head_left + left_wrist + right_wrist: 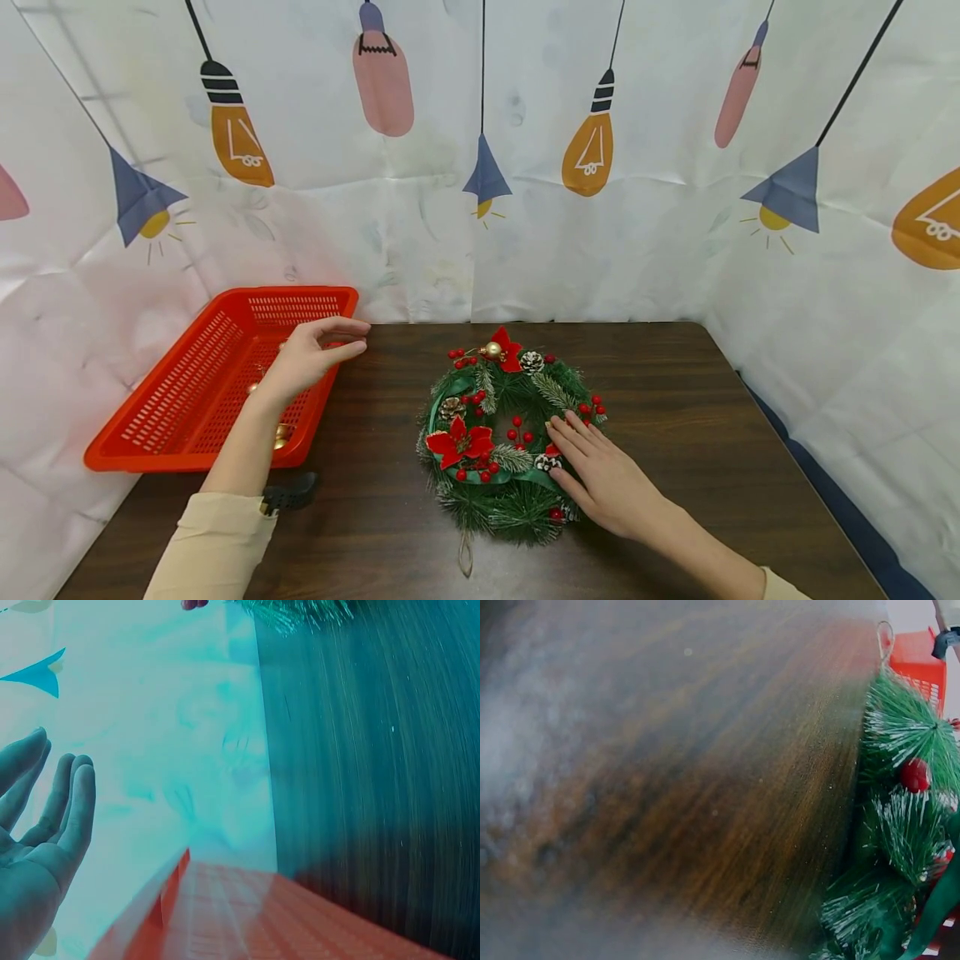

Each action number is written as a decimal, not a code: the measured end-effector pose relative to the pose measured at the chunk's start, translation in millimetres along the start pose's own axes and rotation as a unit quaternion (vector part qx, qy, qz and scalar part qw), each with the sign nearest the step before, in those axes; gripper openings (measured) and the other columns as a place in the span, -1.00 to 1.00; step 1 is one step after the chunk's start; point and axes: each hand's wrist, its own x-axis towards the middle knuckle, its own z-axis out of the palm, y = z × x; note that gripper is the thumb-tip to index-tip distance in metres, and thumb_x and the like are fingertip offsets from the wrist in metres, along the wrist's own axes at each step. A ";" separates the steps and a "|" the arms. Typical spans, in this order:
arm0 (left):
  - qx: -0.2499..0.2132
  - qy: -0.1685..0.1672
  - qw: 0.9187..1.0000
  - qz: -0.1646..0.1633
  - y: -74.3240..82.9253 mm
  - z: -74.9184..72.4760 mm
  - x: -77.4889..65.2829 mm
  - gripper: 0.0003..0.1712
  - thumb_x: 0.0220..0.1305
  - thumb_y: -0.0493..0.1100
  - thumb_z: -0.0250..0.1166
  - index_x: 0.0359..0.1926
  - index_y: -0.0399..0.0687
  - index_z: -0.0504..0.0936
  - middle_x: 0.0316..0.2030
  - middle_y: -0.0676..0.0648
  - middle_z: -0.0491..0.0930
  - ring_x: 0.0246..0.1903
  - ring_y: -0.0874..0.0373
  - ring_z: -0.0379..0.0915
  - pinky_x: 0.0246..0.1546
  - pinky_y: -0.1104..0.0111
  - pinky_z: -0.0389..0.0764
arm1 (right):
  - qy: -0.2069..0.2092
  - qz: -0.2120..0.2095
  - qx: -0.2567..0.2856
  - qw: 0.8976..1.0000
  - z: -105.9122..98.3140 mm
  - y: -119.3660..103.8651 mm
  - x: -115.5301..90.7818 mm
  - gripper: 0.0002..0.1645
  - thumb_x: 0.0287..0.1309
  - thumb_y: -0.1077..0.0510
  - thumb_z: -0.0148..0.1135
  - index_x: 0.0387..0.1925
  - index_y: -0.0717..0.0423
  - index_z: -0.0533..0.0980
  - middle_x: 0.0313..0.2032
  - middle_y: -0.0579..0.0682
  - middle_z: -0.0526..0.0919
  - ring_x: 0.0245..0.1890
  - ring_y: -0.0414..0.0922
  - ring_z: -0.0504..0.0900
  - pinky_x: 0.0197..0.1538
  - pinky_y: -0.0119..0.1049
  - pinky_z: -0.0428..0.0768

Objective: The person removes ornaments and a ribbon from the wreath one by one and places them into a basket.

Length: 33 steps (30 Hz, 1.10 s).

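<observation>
A green Christmas wreath (506, 504) lies on the dark wooden table, trimmed with red poinsettias (459, 443), red berries, frosted pinecones (532, 361) and a green ribbon. One gold ball (492, 350) sits at its far side. My right hand (600, 475) rests on the wreath's right side with fingers extended; beneath them, part of the trim is hidden. Over the right rim of a red plastic basket (142, 408), my left hand (318, 354) is raised with thumb and fingers apart, holding nothing. The left wrist view also shows this hand (49, 832) bare, beside the basket (247, 911).
Several small gold balls (281, 433) lie inside the basket, partly hidden by my left forearm. A twine loop (465, 554) sticks out from the wreath's near edge. Behind the table (675, 400) hangs a white cloth (420, 242) printed with lamps and bulbs.
</observation>
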 end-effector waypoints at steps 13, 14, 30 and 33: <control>-0.041 -0.034 0.998 0.037 5.3 30.8 29.6 -0.65 0.42 -0.18 0.37 0.16 -0.17 0.66 0.09 -0.17 0.65 0.04 -0.04 0.61 -0.07 0.36 0.64 | -0.005 0.006 0.005 1.000 1.4 1.2 0.6 -0.27 0.58 -0.16 0.00 0.49 0.26 0.30 0.49 0.19 0.27 0.54 0.13 0.11 0.46 0.13 0.18; -0.041 -0.036 0.998 0.040 5.8 33.5 31.9 -0.66 0.42 -0.18 0.37 0.15 -0.17 0.67 0.08 -0.17 0.66 0.03 -0.04 0.61 -0.07 0.32 0.65 | -0.006 0.006 0.005 1.000 1.4 1.2 0.5 -0.27 0.58 -0.16 0.00 0.49 0.25 0.30 0.49 0.19 0.27 0.54 0.13 0.11 0.46 0.13 0.18; -0.050 -0.076 0.994 0.060 17.0 62.8 55.5 -0.64 0.41 -0.17 0.38 0.14 -0.21 0.67 0.07 -0.19 0.65 0.08 -0.08 0.58 0.11 0.02 0.57 | -0.002 0.004 0.005 1.000 0.8 -0.1 -0.3 -0.27 0.57 -0.15 0.03 0.49 0.26 0.31 0.49 0.19 0.28 0.53 0.13 0.12 0.46 0.12 0.19; -0.050 -0.082 0.994 0.057 20.3 67.6 57.8 -0.65 0.41 -0.16 0.38 0.14 -0.19 0.68 0.08 -0.17 0.65 0.08 -0.08 0.59 0.10 0.02 0.57 | -0.002 0.003 0.003 1.000 0.5 0.0 -0.4 -0.27 0.57 -0.15 0.03 0.49 0.26 0.31 0.49 0.19 0.28 0.53 0.13 0.13 0.46 0.12 0.20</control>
